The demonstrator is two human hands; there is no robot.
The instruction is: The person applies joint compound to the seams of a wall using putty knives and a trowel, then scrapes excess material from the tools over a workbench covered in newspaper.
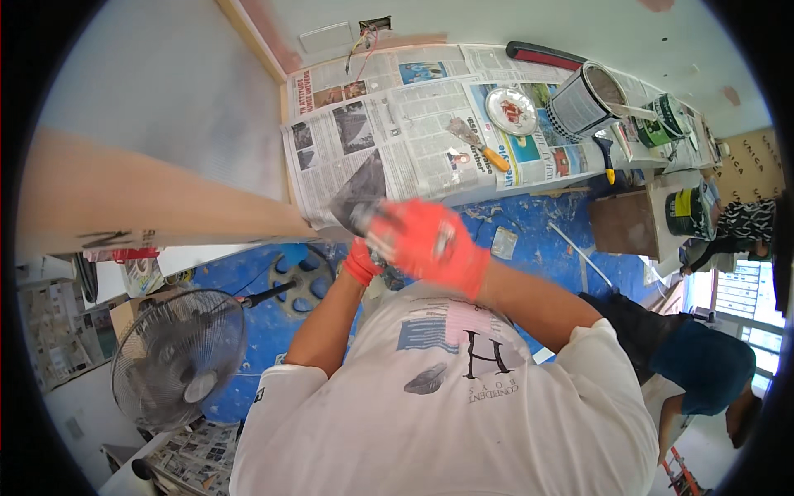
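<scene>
Both my hands wear orange gloves and meet in front of my chest. My right hand (434, 244) is blurred with motion and closed around the handle of a wide scraper; its dark grey blade (362, 188) points up toward the newspaper-covered surface (376, 124). My left hand (361, 263) sits just below and left of it, mostly hidden behind the right hand. Whether it grips anything is unclear.
On the newspaper lie an orange-handled putty knife (477, 145), a round metal lid (511, 110), an open paint can (583, 99), a green can (666, 117) and a blue-handled tool (606, 157). A standing fan (178, 355) is lower left. Another person (703, 364) bends at right.
</scene>
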